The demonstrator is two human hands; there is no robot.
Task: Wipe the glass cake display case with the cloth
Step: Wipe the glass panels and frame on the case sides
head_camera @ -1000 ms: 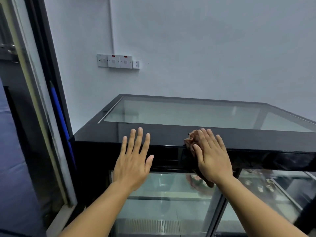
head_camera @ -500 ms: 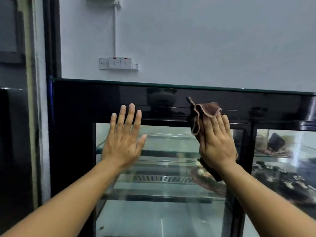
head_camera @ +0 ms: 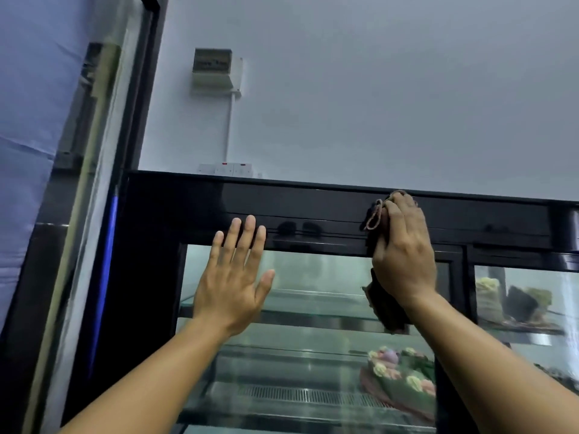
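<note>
Cloth (head_camera: 375, 218): dark brown and bunched, pinned against the black top band (head_camera: 300, 203) of the display case, right of the band's middle. Its long axis runs near vertical. The upper fold shows just left of the right hand (head_camera: 402, 255) near the band's upper edge. The tail hangs out below the heel of the palm, over the glass door (head_camera: 313, 277).

Right fingers (head_camera: 404, 214): close together, nearly straight, pointing up, flat over the cloth and pressing it to the band. Whether the thumb pinches the fabric cannot be told.

Left hand (head_camera: 233, 277): spread and holding nothing. The palm lies against the glass, the fingertips reach the lower edge of the band. It is well apart from the cloth, to its left.

Relation for the coming move: the cloth lies directly under the right hand, so that hand does the wiping and the left looks to be only bracing. The band runs left to right, across the cloth's axis. Judgement: a sideways stroke covers the band, a downward one goes onto the glass.

Inside, lower right: decorated cakes (head_camera: 398, 380) on a shelf. Behind the case: wall switches (head_camera: 225, 169).
</note>
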